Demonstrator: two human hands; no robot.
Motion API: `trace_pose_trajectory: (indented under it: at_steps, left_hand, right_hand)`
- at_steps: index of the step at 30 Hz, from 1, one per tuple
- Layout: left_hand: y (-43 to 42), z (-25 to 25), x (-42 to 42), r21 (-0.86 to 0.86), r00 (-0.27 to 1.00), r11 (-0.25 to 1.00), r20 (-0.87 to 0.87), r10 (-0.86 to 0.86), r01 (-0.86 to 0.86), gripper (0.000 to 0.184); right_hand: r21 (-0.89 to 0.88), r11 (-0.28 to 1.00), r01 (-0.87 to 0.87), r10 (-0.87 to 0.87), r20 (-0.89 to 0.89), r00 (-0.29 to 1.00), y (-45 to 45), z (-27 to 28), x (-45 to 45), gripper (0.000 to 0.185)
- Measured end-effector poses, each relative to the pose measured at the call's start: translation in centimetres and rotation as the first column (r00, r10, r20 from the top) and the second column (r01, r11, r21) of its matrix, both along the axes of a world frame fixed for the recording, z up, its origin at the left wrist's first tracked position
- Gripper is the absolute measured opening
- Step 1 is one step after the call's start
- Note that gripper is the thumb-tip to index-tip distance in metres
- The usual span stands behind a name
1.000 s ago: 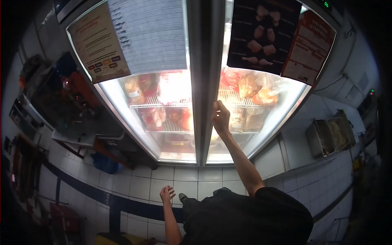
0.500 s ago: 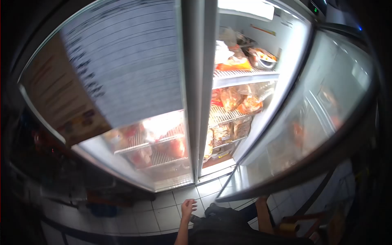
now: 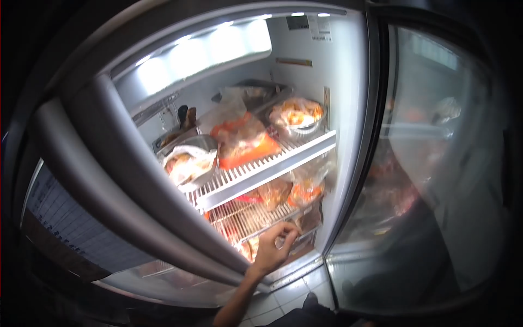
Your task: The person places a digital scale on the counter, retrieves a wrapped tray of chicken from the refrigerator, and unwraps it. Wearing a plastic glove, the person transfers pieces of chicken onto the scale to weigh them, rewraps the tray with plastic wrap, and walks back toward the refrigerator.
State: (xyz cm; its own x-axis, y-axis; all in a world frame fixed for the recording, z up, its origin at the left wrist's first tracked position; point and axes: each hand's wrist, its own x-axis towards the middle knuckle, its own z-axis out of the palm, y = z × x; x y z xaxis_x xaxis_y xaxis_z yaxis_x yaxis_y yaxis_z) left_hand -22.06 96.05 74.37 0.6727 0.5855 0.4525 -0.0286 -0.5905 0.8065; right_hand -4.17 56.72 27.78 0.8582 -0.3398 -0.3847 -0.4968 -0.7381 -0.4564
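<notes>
My left hand is raised in front of the lower shelves of the open refrigerator. Its fingers curl in toward the thumb and leave a small loop, with nothing visible in them. Behind it, bagged food lies on the middle wire shelf. On the upper shelf sit a bowl of pale food in plastic, an orange-and-clear bag and a round bowl heaped with orange-yellow food. My right hand is out of view.
The glass door stands swung out on the right. On the left is the other door, with a printed sheet on its glass. A metal tray is at the back of the upper shelf. White floor tiles show below.
I am nearer the open compartment, and the view has turned toward it. My left hand has risen to the lower shelves, its fingers more curled. My right hand has left view.
</notes>
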Motion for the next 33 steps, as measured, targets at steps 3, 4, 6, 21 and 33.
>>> trace_pose_trajectory:
  at_steps: [3, 4, 6, 21, 33]
  left_hand:
    - [5.2, 10.3, 6.4, 0.461, 0.957, 0.865, 0.280, 0.068, -0.196, 0.008]
    - [8.3, 13.9, 8.4, 0.693, 0.935, 0.645, 0.339, 0.101, -0.321, 0.007]
    - [14.0, 18.3, 11.8, 0.668, 0.890, 0.604, 0.216, 0.402, -0.435, 0.009]
    - [29.4, 19.6, 13.5, 0.535, 0.664, 0.485, 0.207, 0.719, -0.692, 0.031]
    - [30.8, 19.4, 10.8, 0.041, 0.317, 0.339, 0.475, 0.821, -0.940, 0.036]
  right_hand:
    - [-0.099, 0.977, -0.187, 0.176, -0.110, 0.978, 2.9, -2.8, 0.0, 0.024]
    - [-0.112, 0.958, -0.264, 0.248, -0.143, 0.958, 4.0, -3.6, -0.2, 0.024]
    - [-0.108, 0.894, -0.434, 0.411, -0.183, 0.893, 6.5, -5.1, -0.9, 0.023]
    - [0.200, -0.242, -0.949, 0.075, 0.980, 0.187, 36.0, 59.4, 4.3, 0.013]
    - [0.041, 0.214, -0.976, 0.885, 0.416, 0.211, 61.7, 67.9, 16.3, 0.053]
